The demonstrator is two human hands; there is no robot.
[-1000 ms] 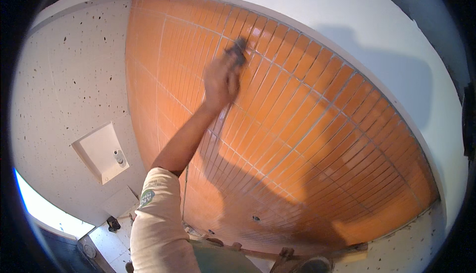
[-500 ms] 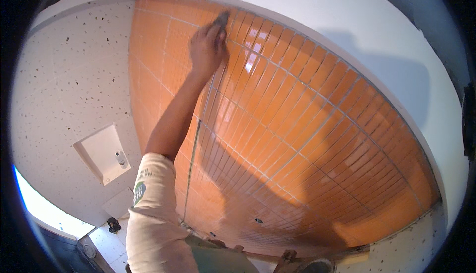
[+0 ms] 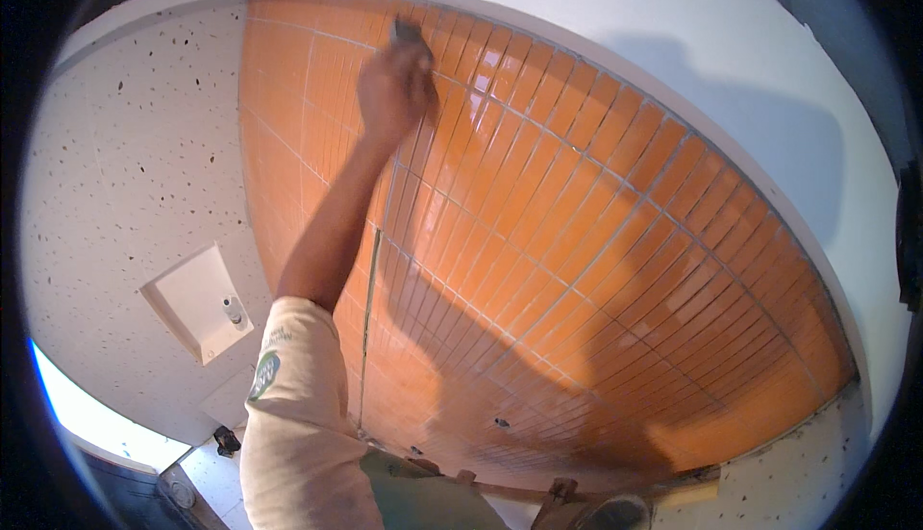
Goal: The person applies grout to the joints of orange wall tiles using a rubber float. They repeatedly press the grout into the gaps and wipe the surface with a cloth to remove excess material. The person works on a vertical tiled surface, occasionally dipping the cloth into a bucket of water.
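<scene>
My left hand, at the end of my raised arm in a beige sleeve, is closed on a small dark grey tool against the orange tiled wall, near its top edge. The tool is mostly hidden by my fingers, so I cannot make out its exact kind. The wall has narrow glossy tiles with pale grey lines between them and a longer dark line below my hand. My shadow falls across the tiles. My right hand is not in view.
A speckled pale wall on the left has a recessed niche with a small pale object inside. A white band curves above the tiles. Wooden pieces lie along the bottom, and a dark object sits at the lower left.
My left hand and the dark tool have moved up and leftward along the tiles over the last second. In the last half second they have shifted slightly further left.
</scene>
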